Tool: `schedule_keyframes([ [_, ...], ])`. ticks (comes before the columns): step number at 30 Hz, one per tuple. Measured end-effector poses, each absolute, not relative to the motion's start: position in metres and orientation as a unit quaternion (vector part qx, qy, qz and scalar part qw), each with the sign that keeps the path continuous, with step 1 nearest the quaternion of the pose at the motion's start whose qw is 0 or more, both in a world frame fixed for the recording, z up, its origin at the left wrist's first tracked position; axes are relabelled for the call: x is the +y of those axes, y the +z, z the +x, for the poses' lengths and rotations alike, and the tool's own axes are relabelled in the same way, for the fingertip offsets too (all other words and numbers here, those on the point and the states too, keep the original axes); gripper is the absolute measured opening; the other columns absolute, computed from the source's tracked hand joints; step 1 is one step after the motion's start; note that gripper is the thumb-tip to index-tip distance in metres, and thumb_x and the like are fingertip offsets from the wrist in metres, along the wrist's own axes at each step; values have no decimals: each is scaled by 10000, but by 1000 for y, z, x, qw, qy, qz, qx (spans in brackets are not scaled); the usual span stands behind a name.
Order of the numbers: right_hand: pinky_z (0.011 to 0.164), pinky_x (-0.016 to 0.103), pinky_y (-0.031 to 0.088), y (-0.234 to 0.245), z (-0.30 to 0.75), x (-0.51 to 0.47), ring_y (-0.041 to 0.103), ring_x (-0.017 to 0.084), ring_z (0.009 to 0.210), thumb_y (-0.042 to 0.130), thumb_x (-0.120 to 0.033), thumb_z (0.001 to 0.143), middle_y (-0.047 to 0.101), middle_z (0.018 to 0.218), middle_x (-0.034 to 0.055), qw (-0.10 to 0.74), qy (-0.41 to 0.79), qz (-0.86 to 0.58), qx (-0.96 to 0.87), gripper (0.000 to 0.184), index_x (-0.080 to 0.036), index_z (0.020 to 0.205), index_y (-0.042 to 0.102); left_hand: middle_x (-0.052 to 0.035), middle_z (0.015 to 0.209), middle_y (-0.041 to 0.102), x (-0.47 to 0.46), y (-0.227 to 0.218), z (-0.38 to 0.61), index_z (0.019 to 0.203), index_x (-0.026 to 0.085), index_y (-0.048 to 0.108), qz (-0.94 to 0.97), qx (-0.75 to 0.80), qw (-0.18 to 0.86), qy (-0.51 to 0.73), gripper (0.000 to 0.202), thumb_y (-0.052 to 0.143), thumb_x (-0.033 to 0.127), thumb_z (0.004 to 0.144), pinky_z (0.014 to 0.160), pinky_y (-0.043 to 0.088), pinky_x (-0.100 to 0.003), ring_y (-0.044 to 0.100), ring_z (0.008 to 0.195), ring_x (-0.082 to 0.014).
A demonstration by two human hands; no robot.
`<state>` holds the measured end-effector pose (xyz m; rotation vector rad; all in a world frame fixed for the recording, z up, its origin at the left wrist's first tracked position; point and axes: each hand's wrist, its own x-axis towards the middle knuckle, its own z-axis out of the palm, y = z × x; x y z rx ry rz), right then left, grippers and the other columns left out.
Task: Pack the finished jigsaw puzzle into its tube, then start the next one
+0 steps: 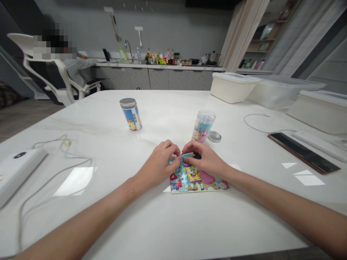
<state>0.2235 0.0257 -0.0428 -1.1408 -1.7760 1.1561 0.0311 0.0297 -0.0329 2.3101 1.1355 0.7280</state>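
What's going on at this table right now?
A person has both bare hands, left and right, on a colourful cartoon jigsaw puzzle lying on a white table. Part of its far edge is raised at the fingertips; each hand's exact grip is partly hidden. Just beyond the right hand stands an open clear jar, with a metal lid beside it. A second jar, lid on, stands farther left. Another person sits in the background.
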Motion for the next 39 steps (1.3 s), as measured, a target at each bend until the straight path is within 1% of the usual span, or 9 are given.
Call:
schedule_keyframes([
  [4, 742, 344, 505, -45, 224, 27, 618, 160, 786, 636, -203, 739, 632, 824, 14, 376, 465, -434, -674, 126, -200, 837, 557, -19, 880, 550, 33, -30, 29, 775, 197, 551, 821, 438, 248, 270, 96, 495, 226, 848, 750, 436, -315, 531, 826, -174],
  [8, 722, 338, 511, -45, 225, 29, 622, 155, 753, 655, -234, 742, 640, 793, 11, 376, 470, -437, -668, 129, -196, 815, 555, -15, 855, 566, 37, -31, 26, 765, 200, 564, 813, 450, 260, 262, 108, 497, 235, 843, 749, 438, -321, 540, 806, -173],
  [12, 728, 343, 515, -44, 225, 29, 637, 155, 745, 674, -259, 750, 673, 803, 26, 380, 470, -452, -656, 138, -194, 808, 568, -23, 873, 562, 35, -31, 22, 773, 199, 561, 819, 487, 192, 234, 16, 551, 205, 784, 795, 429, -363, 535, 843, -201],
  [14, 739, 343, 517, -44, 225, 29, 650, 156, 758, 686, -252, 748, 694, 815, 32, 383, 479, -452, -647, 145, -195, 816, 571, -30, 911, 558, 33, -31, 23, 818, 198, 571, 824, 482, 177, 238, 48, 572, 202, 770, 817, 430, -370, 535, 884, -210],
  [17, 740, 337, 520, -43, 225, 29, 665, 156, 768, 700, -245, 743, 713, 832, 34, 387, 505, -442, -632, 175, -200, 840, 561, -34, 948, 553, 31, -32, 28, 901, 203, 613, 832, 450, 206, 251, 108, 578, 268, 823, 842, 439, -365, 534, 931, -208],
  [20, 734, 331, 520, -43, 225, 29, 668, 156, 769, 713, -251, 735, 711, 834, 31, 390, 511, -441, -626, 204, -199, 851, 553, -38, 946, 548, 31, -37, 35, 956, 214, 642, 847, 416, 212, 252, 169, 558, 339, 880, 841, 447, -368, 530, 921, -205],
  [25, 699, 310, 513, -43, 227, 30, 660, 148, 745, 730, -263, 707, 654, 819, 0, 391, 488, -466, -626, 245, -194, 857, 549, -41, 947, 550, 34, -44, 38, 880, 212, 662, 846, 414, 218, 257, 214, 520, 369, 916, 841, 451, -364, 529, 910, -202],
  [33, 699, 328, 502, -46, 228, 34, 646, 162, 734, 708, -313, 723, 669, 740, 12, 368, 497, -461, -637, 183, -186, 771, 585, -41, 954, 557, 34, -39, 38, 828, 200, 621, 836, 416, 257, 247, 128, 527, 269, 881, 853, 443, -366, 534, 911, -201],
  [39, 712, 333, 489, -45, 230, 37, 639, 170, 740, 713, -309, 684, 677, 765, 25, 341, 524, -444, -642, 202, -176, 799, 613, -27, 912, 550, 36, -38, 39, 808, 211, 599, 841, 412, 258, 238, 90, 518, 206, 847, 837, 434, -352, 526, 898, -198],
])
